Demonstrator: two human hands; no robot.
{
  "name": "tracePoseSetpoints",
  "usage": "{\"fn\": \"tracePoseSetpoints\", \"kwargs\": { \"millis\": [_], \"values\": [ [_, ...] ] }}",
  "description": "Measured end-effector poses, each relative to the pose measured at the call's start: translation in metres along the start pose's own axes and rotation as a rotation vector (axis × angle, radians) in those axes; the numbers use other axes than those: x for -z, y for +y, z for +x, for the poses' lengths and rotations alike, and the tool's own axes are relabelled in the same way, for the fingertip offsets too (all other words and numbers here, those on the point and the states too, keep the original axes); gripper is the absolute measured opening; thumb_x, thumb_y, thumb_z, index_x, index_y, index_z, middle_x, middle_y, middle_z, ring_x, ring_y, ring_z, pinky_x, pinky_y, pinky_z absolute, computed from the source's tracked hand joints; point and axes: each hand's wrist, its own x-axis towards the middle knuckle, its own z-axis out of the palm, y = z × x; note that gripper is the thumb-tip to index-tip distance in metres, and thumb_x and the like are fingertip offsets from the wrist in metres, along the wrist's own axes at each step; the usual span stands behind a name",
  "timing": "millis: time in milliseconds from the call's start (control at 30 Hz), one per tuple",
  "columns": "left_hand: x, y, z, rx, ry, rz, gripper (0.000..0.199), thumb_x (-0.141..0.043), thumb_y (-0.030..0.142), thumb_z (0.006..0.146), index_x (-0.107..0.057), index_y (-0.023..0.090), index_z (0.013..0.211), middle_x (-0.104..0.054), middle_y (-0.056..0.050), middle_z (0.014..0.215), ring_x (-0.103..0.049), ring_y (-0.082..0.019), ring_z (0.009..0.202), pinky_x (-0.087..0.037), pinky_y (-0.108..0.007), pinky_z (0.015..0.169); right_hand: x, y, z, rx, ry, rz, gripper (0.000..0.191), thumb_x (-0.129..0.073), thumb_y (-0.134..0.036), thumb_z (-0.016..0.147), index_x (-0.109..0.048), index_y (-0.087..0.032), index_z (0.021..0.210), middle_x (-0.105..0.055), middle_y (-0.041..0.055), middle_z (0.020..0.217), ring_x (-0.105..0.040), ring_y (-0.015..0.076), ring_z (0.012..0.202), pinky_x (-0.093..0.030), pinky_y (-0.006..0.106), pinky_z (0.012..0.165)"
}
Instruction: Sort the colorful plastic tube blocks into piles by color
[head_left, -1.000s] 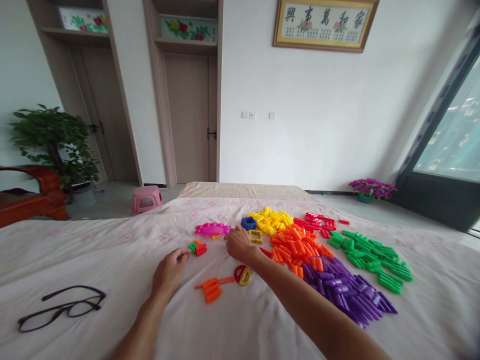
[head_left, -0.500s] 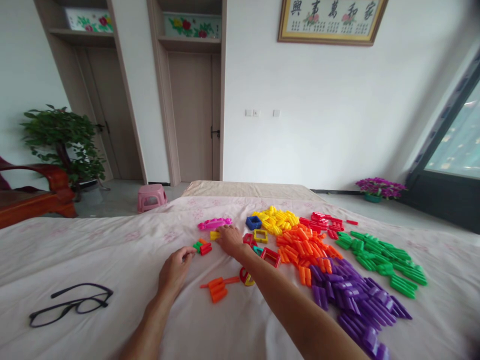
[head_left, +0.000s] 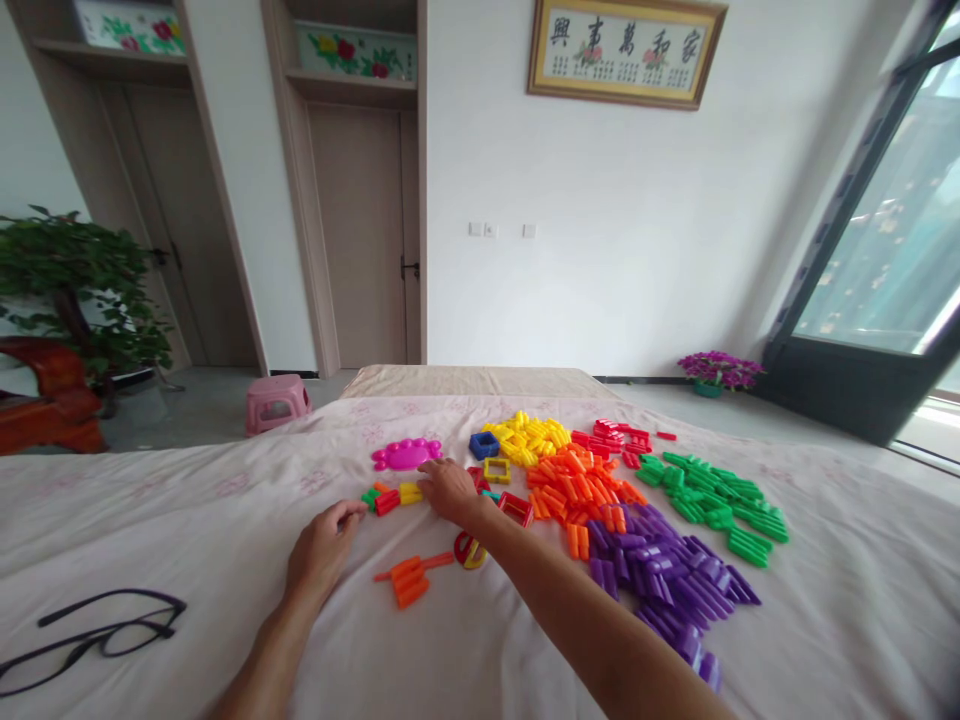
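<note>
My right hand [head_left: 450, 492] reaches to the middle of the cloth, its fingers closed on the end of a yellow plastic block [head_left: 410, 493]. That block lies against a red block [head_left: 387, 502], with a green block [head_left: 370, 497] at the far left of the short row. Beside the green block, my left hand [head_left: 324, 545] rests with fingers curled and thumb and forefinger together; what they hold, if anything, is hidden. A flat pink crab-shaped piece [head_left: 407, 455] lies just beyond the right hand's fingertips.
Right of my hands lie heaps of yellow [head_left: 529, 438], orange [head_left: 576, 485], purple [head_left: 667, 565], green [head_left: 712, 500] and red blocks [head_left: 611, 437]. Square frames, including a blue one [head_left: 484, 445], sit by my right wrist. Joined orange blocks [head_left: 409, 580] lie nearer. Black glasses [head_left: 90, 640] are at left.
My right hand has brought the yellow block toward me, up to the red block. The pink piece now lies flatter, showing its broad face. The whole view has shifted to the right.
</note>
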Motion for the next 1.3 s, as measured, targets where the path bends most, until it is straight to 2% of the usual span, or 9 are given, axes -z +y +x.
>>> {"fn": "tracePoseSetpoints", "kwargs": {
  "millis": [200, 467, 600, 733, 833, 933, 1067, 1200, 1300],
  "values": [
    [0.0, -0.002, 0.001, -0.012, 0.023, 0.0, 0.031, -0.048, 0.037, 0.088, -0.074, 0.028, 0.102, -0.078, -0.001, 0.11, -0.069, -0.021, 0.103, -0.047, -0.025, 0.086, -0.001, -0.017, -0.001, 0.114, -0.022, -0.063, 0.027, -0.051, -0.033, 0.099, -0.071, -0.024, 0.114, -0.073, 0.0079, 0.115, -0.064, 0.0227, 0.11, -0.042, 0.036, 0.096],
    [0.0, -0.001, 0.002, 0.013, 0.007, -0.005, 0.033, -0.048, 0.037, 0.088, -0.075, 0.028, 0.106, -0.079, -0.001, 0.109, -0.069, -0.021, 0.104, -0.046, -0.025, 0.083, 0.009, -0.007, -0.017, 0.122, 0.006, -0.11, 0.029, -0.063, -0.036, 0.094, -0.069, -0.022, 0.119, -0.073, 0.0093, 0.113, -0.064, 0.0241, 0.109, -0.041, 0.035, 0.096],
    [0.0, -0.003, 0.001, 0.003, 0.033, 0.002, 0.032, -0.049, 0.038, 0.088, -0.076, 0.029, 0.102, -0.079, -0.001, 0.108, -0.07, -0.021, 0.101, -0.047, -0.025, 0.081, 0.027, 0.019, -0.022, -0.021, 0.06, -0.119, 0.03, -0.058, -0.033, 0.096, -0.067, -0.02, 0.122, -0.072, 0.0113, 0.116, -0.065, 0.0243, 0.108, -0.043, 0.033, 0.092],
    [0.0, -0.002, 0.0, 0.001, 0.038, 0.016, 0.031, -0.048, 0.038, 0.088, -0.076, 0.028, 0.101, -0.079, -0.002, 0.108, -0.07, -0.022, 0.1, -0.047, -0.026, 0.082, 0.061, 0.068, -0.021, -0.248, 0.134, -0.139, 0.03, -0.048, -0.03, 0.1, -0.068, -0.02, 0.12, -0.072, 0.0113, 0.117, -0.065, 0.0234, 0.11, -0.044, 0.03, 0.089],
    [0.0, 0.0, -0.001, -0.01, 0.032, -0.003, 0.031, -0.049, 0.037, 0.088, -0.076, 0.028, 0.101, -0.079, -0.002, 0.108, -0.07, -0.022, 0.099, -0.047, -0.026, 0.083, 0.087, 0.103, -0.019, -0.474, 0.198, -0.178, 0.038, -0.042, -0.033, 0.102, -0.062, -0.02, 0.131, -0.071, 0.0143, 0.12, -0.065, 0.0251, 0.112, -0.044, 0.033, 0.089],
    [0.0, 0.001, 0.0, -0.01, 0.037, -0.042, 0.03, -0.05, 0.036, 0.087, -0.075, 0.027, 0.1, -0.079, -0.003, 0.106, -0.071, -0.021, 0.098, -0.047, -0.025, 0.082, 0.099, 0.117, -0.018, -0.55, 0.238, -0.224, 0.04, -0.041, -0.031, 0.101, -0.06, -0.019, 0.134, -0.068, 0.0155, 0.125, -0.061, 0.0267, 0.117, -0.043, 0.036, 0.094],
    [0.0, -0.002, 0.001, 0.011, 0.101, -0.092, 0.028, -0.05, 0.035, 0.088, -0.074, 0.026, 0.099, -0.079, -0.003, 0.106, -0.07, -0.021, 0.099, -0.048, -0.026, 0.084, 0.082, 0.091, -0.017, -0.37, 0.233, -0.184, 0.039, -0.044, -0.022, 0.098, -0.064, -0.023, 0.131, -0.067, 0.0101, 0.13, -0.057, 0.024, 0.122, -0.04, 0.034, 0.1],
    [0.007, -0.005, -0.001, 0.089, 0.198, -0.069, 0.032, -0.047, 0.036, 0.089, -0.073, 0.025, 0.104, -0.078, -0.006, 0.109, -0.069, -0.024, 0.1, -0.048, -0.031, 0.083, 0.045, 0.029, -0.014, -0.048, 0.126, -0.007, 0.038, -0.051, -0.02, 0.094, -0.067, -0.022, 0.128, -0.069, 0.0083, 0.126, -0.06, 0.0223, 0.118, -0.041, 0.031, 0.101],
    [0.012, -0.004, -0.003, 0.151, 0.253, -0.041, 0.033, -0.047, 0.038, 0.088, -0.073, 0.026, 0.105, -0.077, -0.007, 0.111, -0.069, -0.026, 0.1, -0.048, -0.033, 0.081, 0.019, -0.018, -0.012, 0.106, 0.07, 0.078, 0.038, -0.057, -0.027, 0.094, -0.065, -0.025, 0.131, -0.069, 0.0069, 0.127, -0.06, 0.0229, 0.119, -0.042, 0.032, 0.101]
  ]
}}
